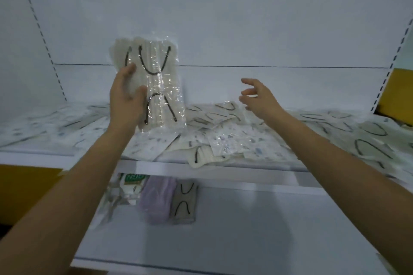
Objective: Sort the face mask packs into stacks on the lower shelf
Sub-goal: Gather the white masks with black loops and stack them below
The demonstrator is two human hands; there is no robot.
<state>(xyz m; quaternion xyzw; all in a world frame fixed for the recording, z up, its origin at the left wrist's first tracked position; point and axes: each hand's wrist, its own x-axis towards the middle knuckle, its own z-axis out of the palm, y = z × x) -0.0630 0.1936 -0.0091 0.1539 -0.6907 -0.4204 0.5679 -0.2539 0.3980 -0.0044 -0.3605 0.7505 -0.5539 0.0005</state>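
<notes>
the left hand (127, 98) grips a clear plastic pack of cream face masks with black loops (156, 82) upright. to its right, apart from the pack, the right hand (259, 97) is open with relaxed fingers, holding nothing.

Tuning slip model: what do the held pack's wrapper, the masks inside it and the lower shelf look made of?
Held pack, gripped by the left hand: wrapper looks like thin clear plastic film, glossy, judging by wrinkles and bright glints. Masks inside: probably soft nonwoven fabric, matte cream, pleated, with dark cord-like ear loops. Lower shelf: smooth white, semi-matte, possibly painted metal; cannot tell.
</notes>
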